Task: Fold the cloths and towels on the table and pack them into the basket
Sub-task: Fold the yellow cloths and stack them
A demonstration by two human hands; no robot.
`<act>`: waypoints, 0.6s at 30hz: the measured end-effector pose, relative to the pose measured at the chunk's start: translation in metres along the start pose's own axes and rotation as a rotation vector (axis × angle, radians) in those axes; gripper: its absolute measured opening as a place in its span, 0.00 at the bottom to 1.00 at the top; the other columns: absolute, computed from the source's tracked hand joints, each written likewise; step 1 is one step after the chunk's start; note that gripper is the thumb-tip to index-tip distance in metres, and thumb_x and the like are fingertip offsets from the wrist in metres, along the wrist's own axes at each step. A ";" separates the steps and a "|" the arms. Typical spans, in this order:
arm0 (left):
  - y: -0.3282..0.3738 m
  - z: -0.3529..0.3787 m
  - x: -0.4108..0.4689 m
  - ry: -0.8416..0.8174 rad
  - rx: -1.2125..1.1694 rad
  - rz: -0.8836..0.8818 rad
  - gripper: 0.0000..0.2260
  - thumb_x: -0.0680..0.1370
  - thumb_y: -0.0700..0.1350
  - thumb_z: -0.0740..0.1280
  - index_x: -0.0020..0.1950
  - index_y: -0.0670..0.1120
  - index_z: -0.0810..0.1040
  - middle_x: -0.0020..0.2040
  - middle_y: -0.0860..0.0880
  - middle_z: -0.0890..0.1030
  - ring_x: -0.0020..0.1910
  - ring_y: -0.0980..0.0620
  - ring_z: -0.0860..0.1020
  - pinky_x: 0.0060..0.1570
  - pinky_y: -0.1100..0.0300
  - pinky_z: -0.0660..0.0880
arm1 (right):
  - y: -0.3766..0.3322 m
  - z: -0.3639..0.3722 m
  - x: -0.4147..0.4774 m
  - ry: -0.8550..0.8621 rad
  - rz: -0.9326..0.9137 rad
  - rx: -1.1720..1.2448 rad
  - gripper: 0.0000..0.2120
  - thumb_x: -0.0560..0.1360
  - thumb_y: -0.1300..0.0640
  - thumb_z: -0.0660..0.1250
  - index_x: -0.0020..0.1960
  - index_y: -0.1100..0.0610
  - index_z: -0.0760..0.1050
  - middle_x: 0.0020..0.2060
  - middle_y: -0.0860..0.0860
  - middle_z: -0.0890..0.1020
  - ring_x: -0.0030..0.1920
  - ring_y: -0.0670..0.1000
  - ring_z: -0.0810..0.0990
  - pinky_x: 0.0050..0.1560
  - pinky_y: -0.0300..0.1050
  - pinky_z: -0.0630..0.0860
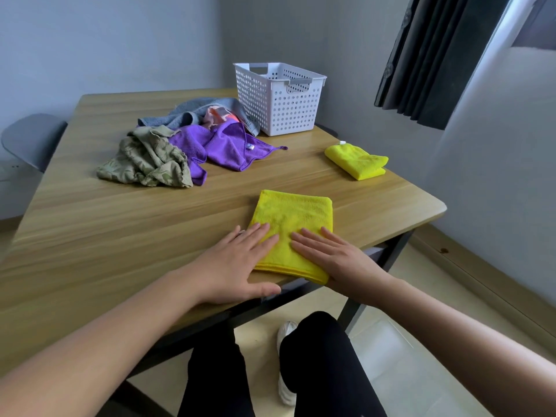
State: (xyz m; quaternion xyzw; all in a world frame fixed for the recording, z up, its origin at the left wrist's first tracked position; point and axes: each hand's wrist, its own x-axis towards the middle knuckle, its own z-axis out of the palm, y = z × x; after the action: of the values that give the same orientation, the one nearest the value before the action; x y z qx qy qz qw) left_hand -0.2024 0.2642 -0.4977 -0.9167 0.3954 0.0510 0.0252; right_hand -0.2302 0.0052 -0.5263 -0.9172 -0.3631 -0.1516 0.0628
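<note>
As seen from the head, presses the yellow cloth [293,215] flat with both hands. Lays the left hand [237,263] over its near-left part, fingers straight and spread, palm and thumb off it on the table [120,236]. Lays the right hand [334,260] over the near-right corner, fingers straight and a little apart. Pinches nothing, curls round nothing.

Lies folded into a neat rectangle at the near table edge, directly beneath both palms, so calls for no reach. Runs its long axis away from the body, it seems, with stacked layer edges along the near side. Looks soft, bright and smooth, with few creases.

Places the basket [279,109] well ahead at the far edge, roughly in line with that axis and, by judgement, nearer the right hand. Shows a second yellow cloth [356,161], folded smaller, between the two and off to the right. Leaves a loose heap far left: olive cloth [147,161], purple cloth [225,145] and grey towel [192,111], the last reaching the basket's foot. Likely needs one more fold or a lift next.
</note>
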 end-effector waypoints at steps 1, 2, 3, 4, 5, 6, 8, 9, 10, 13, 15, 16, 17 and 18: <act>0.004 0.001 -0.003 0.018 0.018 -0.007 0.51 0.61 0.79 0.37 0.77 0.52 0.38 0.76 0.52 0.35 0.76 0.54 0.37 0.72 0.57 0.35 | -0.001 0.001 -0.001 0.013 -0.011 0.025 0.36 0.72 0.58 0.72 0.75 0.56 0.60 0.73 0.51 0.64 0.74 0.52 0.59 0.72 0.60 0.59; 0.007 0.002 -0.007 0.052 0.027 -0.016 0.49 0.63 0.77 0.40 0.77 0.52 0.40 0.77 0.51 0.38 0.76 0.54 0.40 0.72 0.56 0.36 | -0.002 -0.001 -0.004 0.026 -0.013 0.059 0.33 0.73 0.59 0.71 0.74 0.56 0.62 0.73 0.50 0.65 0.74 0.50 0.61 0.72 0.58 0.59; 0.010 0.004 -0.009 0.100 0.021 -0.023 0.46 0.64 0.74 0.42 0.78 0.52 0.43 0.78 0.49 0.42 0.77 0.53 0.43 0.72 0.56 0.38 | -0.002 -0.003 -0.007 0.041 -0.006 0.105 0.30 0.74 0.59 0.70 0.73 0.56 0.64 0.72 0.50 0.67 0.73 0.49 0.62 0.72 0.56 0.59; 0.013 0.006 -0.012 0.154 0.002 -0.031 0.44 0.65 0.71 0.44 0.78 0.52 0.47 0.78 0.48 0.46 0.77 0.52 0.47 0.72 0.55 0.40 | -0.004 -0.007 -0.010 0.056 0.012 0.162 0.28 0.74 0.60 0.69 0.72 0.56 0.66 0.71 0.49 0.69 0.72 0.48 0.64 0.72 0.54 0.60; 0.016 0.009 -0.014 0.201 -0.020 -0.032 0.42 0.66 0.69 0.46 0.77 0.51 0.52 0.78 0.48 0.51 0.77 0.51 0.52 0.72 0.54 0.43 | -0.005 -0.010 -0.013 0.066 0.048 0.226 0.26 0.74 0.60 0.68 0.71 0.55 0.68 0.69 0.48 0.71 0.71 0.47 0.66 0.72 0.52 0.62; 0.019 0.009 -0.016 0.239 -0.041 -0.028 0.40 0.67 0.67 0.49 0.77 0.51 0.55 0.77 0.48 0.55 0.76 0.51 0.56 0.72 0.53 0.47 | -0.007 -0.013 -0.016 0.073 0.105 0.288 0.24 0.75 0.61 0.68 0.70 0.53 0.69 0.68 0.47 0.72 0.70 0.47 0.68 0.71 0.51 0.64; 0.023 0.006 -0.018 0.304 -0.121 -0.032 0.35 0.70 0.65 0.55 0.75 0.52 0.61 0.75 0.51 0.62 0.74 0.52 0.62 0.70 0.58 0.53 | -0.011 -0.019 -0.019 0.079 0.255 0.388 0.21 0.76 0.60 0.67 0.68 0.48 0.71 0.64 0.47 0.77 0.65 0.50 0.74 0.64 0.50 0.72; 0.024 0.001 -0.018 0.338 -0.172 -0.049 0.32 0.71 0.64 0.59 0.73 0.54 0.64 0.73 0.53 0.67 0.71 0.52 0.66 0.67 0.61 0.57 | -0.012 -0.022 -0.019 0.082 0.321 0.430 0.19 0.77 0.59 0.66 0.66 0.47 0.73 0.60 0.47 0.80 0.60 0.51 0.78 0.58 0.50 0.75; 0.022 -0.003 -0.017 0.366 -0.232 -0.075 0.27 0.73 0.61 0.64 0.71 0.55 0.67 0.68 0.54 0.72 0.67 0.51 0.70 0.61 0.64 0.60 | -0.013 -0.026 -0.016 0.093 0.365 0.467 0.16 0.77 0.59 0.65 0.64 0.47 0.74 0.56 0.48 0.82 0.54 0.50 0.81 0.52 0.49 0.76; 0.013 -0.015 -0.014 0.436 -0.471 -0.133 0.15 0.74 0.49 0.70 0.60 0.56 0.77 0.49 0.55 0.81 0.48 0.53 0.78 0.47 0.62 0.70 | -0.012 -0.034 -0.005 0.157 0.414 0.529 0.07 0.78 0.57 0.64 0.55 0.53 0.78 0.45 0.50 0.83 0.44 0.48 0.80 0.46 0.49 0.76; 0.003 -0.018 -0.008 0.475 -0.595 -0.200 0.08 0.74 0.45 0.71 0.51 0.56 0.80 0.39 0.56 0.80 0.40 0.54 0.77 0.43 0.59 0.71 | -0.012 -0.039 0.003 0.191 0.463 0.549 0.08 0.78 0.54 0.63 0.47 0.58 0.77 0.38 0.54 0.80 0.39 0.52 0.77 0.43 0.54 0.74; -0.001 -0.020 -0.004 0.496 -0.651 -0.245 0.06 0.74 0.45 0.70 0.46 0.57 0.80 0.36 0.56 0.80 0.37 0.55 0.77 0.42 0.59 0.71 | -0.011 -0.040 0.009 0.207 0.515 0.563 0.10 0.78 0.53 0.63 0.45 0.59 0.77 0.36 0.57 0.79 0.37 0.53 0.76 0.42 0.55 0.73; -0.003 -0.022 0.001 0.514 -0.705 -0.293 0.06 0.75 0.45 0.70 0.41 0.58 0.78 0.33 0.56 0.79 0.35 0.57 0.77 0.40 0.62 0.71 | -0.011 -0.042 0.014 0.231 0.578 0.593 0.11 0.78 0.52 0.63 0.44 0.60 0.76 0.37 0.59 0.79 0.37 0.53 0.75 0.41 0.55 0.73; -0.005 -0.024 0.008 0.525 -0.752 -0.344 0.07 0.75 0.47 0.69 0.38 0.57 0.77 0.31 0.55 0.79 0.33 0.60 0.77 0.38 0.65 0.70 | -0.009 -0.043 0.020 0.253 0.648 0.618 0.12 0.78 0.52 0.63 0.43 0.60 0.76 0.37 0.60 0.79 0.37 0.53 0.75 0.40 0.53 0.73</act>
State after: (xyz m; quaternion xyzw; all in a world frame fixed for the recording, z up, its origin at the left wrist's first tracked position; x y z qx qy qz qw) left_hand -0.1922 0.2598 -0.4744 -0.8963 0.1855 -0.0477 -0.4000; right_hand -0.2325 0.0153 -0.4789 -0.8960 -0.0754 -0.1198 0.4209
